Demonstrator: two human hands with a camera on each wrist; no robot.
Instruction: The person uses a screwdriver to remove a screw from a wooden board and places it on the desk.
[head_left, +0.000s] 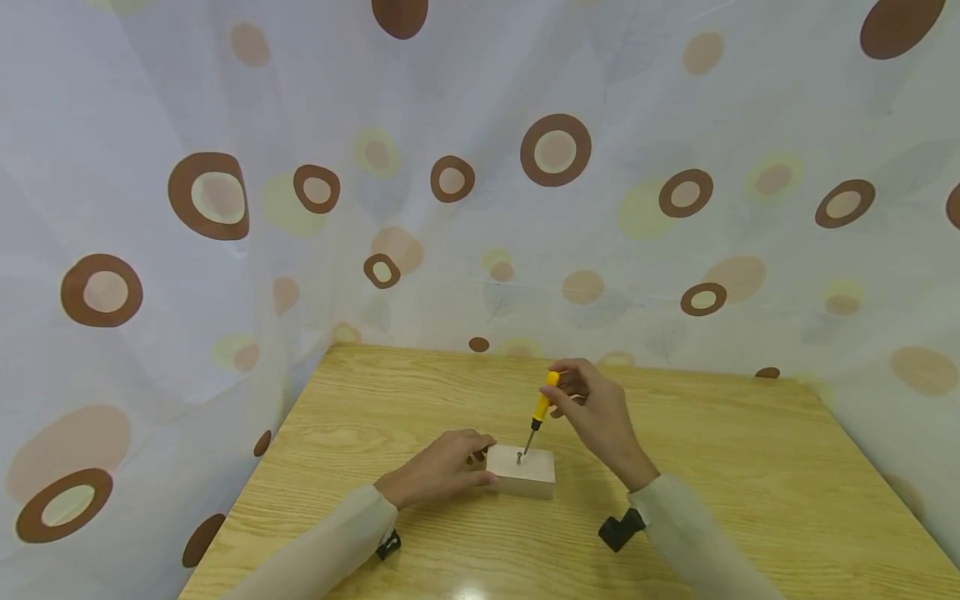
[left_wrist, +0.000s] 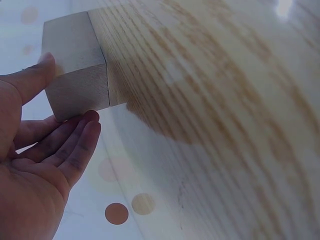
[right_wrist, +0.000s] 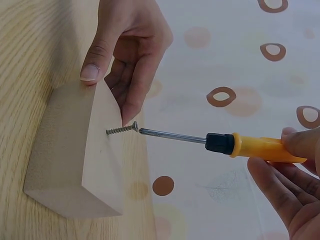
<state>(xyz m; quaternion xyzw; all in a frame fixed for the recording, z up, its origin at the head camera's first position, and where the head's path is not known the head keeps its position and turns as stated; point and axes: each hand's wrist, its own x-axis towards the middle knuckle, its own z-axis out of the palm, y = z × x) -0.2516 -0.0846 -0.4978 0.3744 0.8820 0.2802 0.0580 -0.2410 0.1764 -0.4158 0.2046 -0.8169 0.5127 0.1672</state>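
Note:
A pale wooden block (head_left: 521, 482) lies on the table, with a screw (right_wrist: 121, 129) standing up from its top face, much of its thread exposed. My left hand (head_left: 444, 468) grips the block's left end, thumb on the near side and fingers on the far side. In my right hand (head_left: 600, 415) is a yellow screwdriver (right_wrist: 262, 148) with a black collar, pinched at the handle between thumb and fingers. The driver's tip sits very close to the screw head in the right wrist view; whether they touch I cannot tell. The shaft leans a little in the head view.
The wood-grain table (head_left: 360, 392) extends around the block. Behind it and at the sides hangs a white curtain (head_left: 480, 225) with brown and beige dots. A black wrist mount (head_left: 621, 530) is below my right sleeve.

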